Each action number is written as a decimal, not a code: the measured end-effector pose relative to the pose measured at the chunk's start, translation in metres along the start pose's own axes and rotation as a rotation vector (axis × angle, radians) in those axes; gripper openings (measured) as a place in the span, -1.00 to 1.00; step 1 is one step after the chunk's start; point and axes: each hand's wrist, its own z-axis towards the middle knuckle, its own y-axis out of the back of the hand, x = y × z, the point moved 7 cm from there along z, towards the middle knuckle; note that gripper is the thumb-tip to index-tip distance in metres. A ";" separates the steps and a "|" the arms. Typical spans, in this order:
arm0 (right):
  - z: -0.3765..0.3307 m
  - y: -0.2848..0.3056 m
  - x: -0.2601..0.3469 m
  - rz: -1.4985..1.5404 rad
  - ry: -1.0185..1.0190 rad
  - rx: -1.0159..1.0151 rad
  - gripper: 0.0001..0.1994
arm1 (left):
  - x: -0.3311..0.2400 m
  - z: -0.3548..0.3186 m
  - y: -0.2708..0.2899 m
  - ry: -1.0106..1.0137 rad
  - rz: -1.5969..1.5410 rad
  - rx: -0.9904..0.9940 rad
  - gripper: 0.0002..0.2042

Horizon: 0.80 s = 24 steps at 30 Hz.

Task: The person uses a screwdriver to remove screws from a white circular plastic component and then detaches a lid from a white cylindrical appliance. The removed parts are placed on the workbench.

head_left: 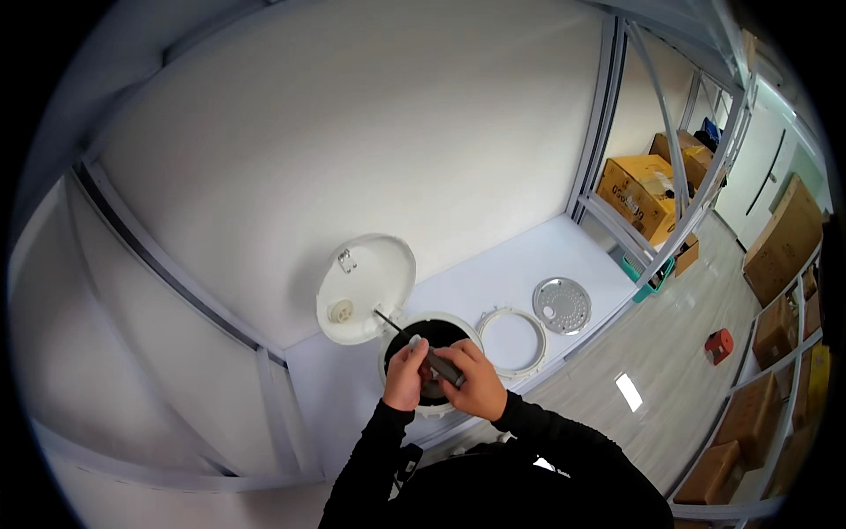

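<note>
1. Seemingly the only view, the head camera looks down on a white worktable running from lower centre toward the right of the frame. A round white appliance with a dark inner well sits just below frame centre, its hinged lid standing open to the upper left.

2. Both hands meet over the well. The left hand is closed around the handle end of a screwdriver; the right hand is wrapped around the same handle from the other side. The thin shaft slants up-left toward the hinge.

3. Handling, as a judgement: the screwdriver looks light, stiff and easy to grip by its thick grey handle; the shaft is too thin for a firm hold. The appliance body looks rigid plastic, probably bulky but stable, best steadied at its rim.

4. Pose: both black-sleeved forearms rise from the lower edge, wrists bent inward, knuckles up.

5. A loose white ring and a perforated metal disc lie right of the appliance, apart from it.
</note>
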 end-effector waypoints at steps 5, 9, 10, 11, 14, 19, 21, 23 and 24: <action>-0.001 -0.005 -0.015 0.185 -0.099 0.022 -0.54 | 0.000 0.001 -0.001 -0.037 -0.050 0.032 -0.76; -0.008 -0.014 -0.035 0.507 -0.552 0.246 -0.60 | 0.004 0.000 0.002 -0.007 -0.110 0.054 -0.80; -0.008 -0.013 -0.038 0.534 -0.575 0.264 -0.59 | 0.004 0.001 0.001 -0.005 -0.109 0.067 -0.80; -0.008 -0.014 -0.043 0.561 -0.599 0.282 -0.59 | 0.005 0.001 0.002 -0.003 -0.107 0.080 -0.80; -0.006 -0.015 -0.055 0.527 -0.398 0.183 -0.58 | 0.010 0.008 0.004 -0.015 -0.069 0.077 -0.78; -0.008 -0.004 -0.043 0.328 -0.117 0.014 -0.56 | 0.012 0.009 0.006 -0.024 0.148 0.037 -0.77; -0.007 -0.001 -0.034 0.225 0.020 -0.008 -0.52 | 0.013 0.010 0.006 -0.030 0.073 0.067 -0.78; -0.010 -0.002 -0.039 0.422 -0.091 0.017 -0.51 | 0.013 0.009 0.006 -0.029 -0.012 0.096 -0.79; -0.013 -0.005 -0.043 0.524 -0.153 0.030 -0.50 | 0.012 0.007 0.004 -0.021 -0.058 0.106 -0.80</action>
